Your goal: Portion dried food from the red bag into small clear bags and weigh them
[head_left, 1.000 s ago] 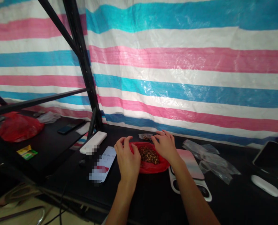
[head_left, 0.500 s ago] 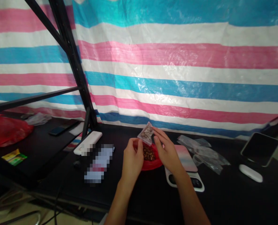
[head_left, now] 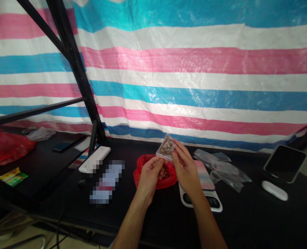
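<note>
A small clear zip bag (head_left: 166,147) with brownish bits in it is held up over an opened red plastic bag (head_left: 141,167). My right hand (head_left: 188,169) grips the zip bag's right side between thumb and fingers. At its lower edge, my left hand (head_left: 149,174) is closed in a pinch. Loose brown pieces (head_left: 164,172) lie inside the red bag, partly hidden by my hands. Close by on the right, under my right forearm, stands a white kitchen scale (head_left: 206,178) with a pinkish top.
Several clear plastic bags (head_left: 224,167) lie right of the scale. Farther right are a tablet-like device (head_left: 285,162) and a white case (head_left: 274,190). A white power strip (head_left: 95,159) and a blurred-out phone (head_left: 107,181) lie left. A black metal frame (head_left: 77,69) rises at the left.
The zip bag has shifted slightly right and tilted. My left hand has moved lower and to the right, along the bag's bottom edge, uncovering more of the red bag. The view has shifted slightly.
</note>
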`<state>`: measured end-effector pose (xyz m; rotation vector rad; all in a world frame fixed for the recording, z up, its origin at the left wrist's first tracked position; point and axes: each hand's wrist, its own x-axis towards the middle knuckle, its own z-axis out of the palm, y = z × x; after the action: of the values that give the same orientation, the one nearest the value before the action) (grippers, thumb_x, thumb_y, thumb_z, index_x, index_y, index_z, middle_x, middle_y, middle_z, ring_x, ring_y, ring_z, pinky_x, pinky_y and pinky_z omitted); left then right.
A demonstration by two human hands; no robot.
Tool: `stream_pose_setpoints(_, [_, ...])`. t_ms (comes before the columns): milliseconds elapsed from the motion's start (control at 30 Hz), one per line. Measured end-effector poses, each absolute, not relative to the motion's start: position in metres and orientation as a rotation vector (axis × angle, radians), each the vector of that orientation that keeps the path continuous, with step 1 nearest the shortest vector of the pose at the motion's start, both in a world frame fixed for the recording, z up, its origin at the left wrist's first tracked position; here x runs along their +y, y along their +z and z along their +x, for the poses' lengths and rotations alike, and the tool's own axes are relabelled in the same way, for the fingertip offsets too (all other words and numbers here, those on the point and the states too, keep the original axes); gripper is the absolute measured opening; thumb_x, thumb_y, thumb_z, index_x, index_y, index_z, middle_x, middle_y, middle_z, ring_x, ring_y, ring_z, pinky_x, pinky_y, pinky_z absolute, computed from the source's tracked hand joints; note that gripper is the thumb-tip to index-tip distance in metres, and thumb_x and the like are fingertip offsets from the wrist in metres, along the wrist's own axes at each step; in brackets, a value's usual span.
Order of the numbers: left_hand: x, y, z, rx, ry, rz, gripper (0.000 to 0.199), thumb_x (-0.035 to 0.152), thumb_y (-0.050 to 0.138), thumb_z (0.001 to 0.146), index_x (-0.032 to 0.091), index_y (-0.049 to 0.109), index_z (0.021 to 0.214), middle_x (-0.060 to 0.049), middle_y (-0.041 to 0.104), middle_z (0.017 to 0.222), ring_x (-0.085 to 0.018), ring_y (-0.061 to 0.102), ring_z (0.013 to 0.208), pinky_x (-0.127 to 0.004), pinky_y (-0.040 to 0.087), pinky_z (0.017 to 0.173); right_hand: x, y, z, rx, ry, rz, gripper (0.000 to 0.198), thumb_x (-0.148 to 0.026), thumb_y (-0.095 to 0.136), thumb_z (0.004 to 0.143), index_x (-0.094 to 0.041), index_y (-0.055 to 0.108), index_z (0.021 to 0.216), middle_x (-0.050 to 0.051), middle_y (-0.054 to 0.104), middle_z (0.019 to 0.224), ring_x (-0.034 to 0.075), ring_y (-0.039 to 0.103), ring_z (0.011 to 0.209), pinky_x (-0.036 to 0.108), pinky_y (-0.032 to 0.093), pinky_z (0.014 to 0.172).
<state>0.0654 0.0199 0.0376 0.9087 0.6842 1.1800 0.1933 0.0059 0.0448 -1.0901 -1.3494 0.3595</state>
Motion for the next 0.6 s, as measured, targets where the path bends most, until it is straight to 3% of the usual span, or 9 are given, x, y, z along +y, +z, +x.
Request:
stream_pose_setpoints(200, [0.017,0.040,0.072,0.702,1.222,1.004,0.036,0.050,0.074,0.078,0.016,0.061,0.082,0.007,0.052,0.054,-0.006,0.040,0.047,-0.019,0.030,0.049,0.004,0.046,0.195,-1.399,0.275,-1.158,0.032,-0.035,0.055,0.097,-0.024,0.067,0.124,0.012,0.056,0.146,0.025,0.054,0.134,0.049,0.047,0.109])
stream_pose_setpoints(367, [0.013,0.047,0.074,0.730,1.294,1.129,0.036,0.052,0.073,0.078,0.018,0.059,0.080,0.006,0.052,0.058,-0.008,0.045,0.051,-0.019,0.033,0.050,-0.005,0.058,0.196,-1.354,-0.039,-1.270,0.016,-0.036,0.065,0.090,-0.023,0.066,0.099,0.011,0.063,0.118,0.026,0.059,0.116,0.048,0.048,0.101])
stream_pose_setpoints(467, [0.012,0.046,0.073,0.713,1.326,1.193,0.032,0.049,0.072,0.081,0.019,0.061,0.084,0.005,0.056,0.065,-0.009,0.049,0.055,-0.021,0.038,0.054,-0.011,0.066,0.197,-1.551,0.055,-1.265,0.007,-0.031,0.064,0.090,-0.025,0.067,0.090,0.005,0.066,0.099,0.023,0.062,0.100,0.040,0.050,0.090])
stream_pose_setpoints(600, [0.014,0.041,0.069,0.739,1.319,1.280,0.026,0.045,0.066,0.088,0.019,0.064,0.089,0.003,0.060,0.071,-0.011,0.054,0.061,-0.021,0.043,0.060,-0.013,0.069,0.199,-1.653,0.214,-1.294,0.009,-0.024,0.059,0.092,-0.025,0.068,0.091,0.002,0.068,0.094,0.021,0.062,0.092,0.035,0.049,0.083])
